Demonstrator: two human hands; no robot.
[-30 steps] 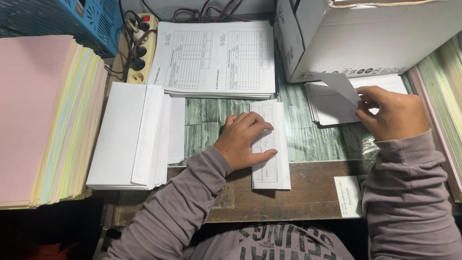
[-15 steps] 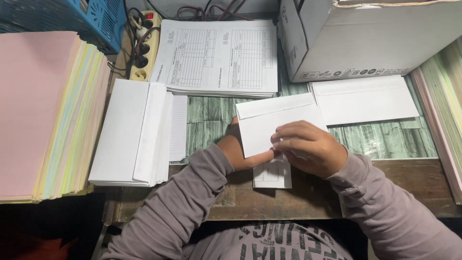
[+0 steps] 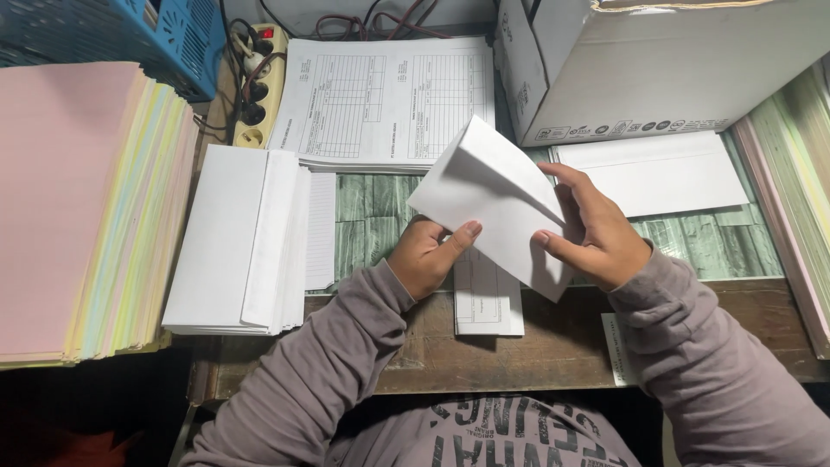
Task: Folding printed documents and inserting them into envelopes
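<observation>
The white envelope [image 3: 497,203] I am holding is covering my right hand's [image 3: 596,229] palm and the upper part of the folded form [image 3: 488,298] lying beneath it. Above the envelope, the cardboard box [image 3: 657,69] is running past the frame's top edge. Print on the forms is reading too small.

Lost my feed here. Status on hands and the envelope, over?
Left hand and right hand both gripping white envelope, lifted and tilted above folded form. Nothing blocking.
</observation>
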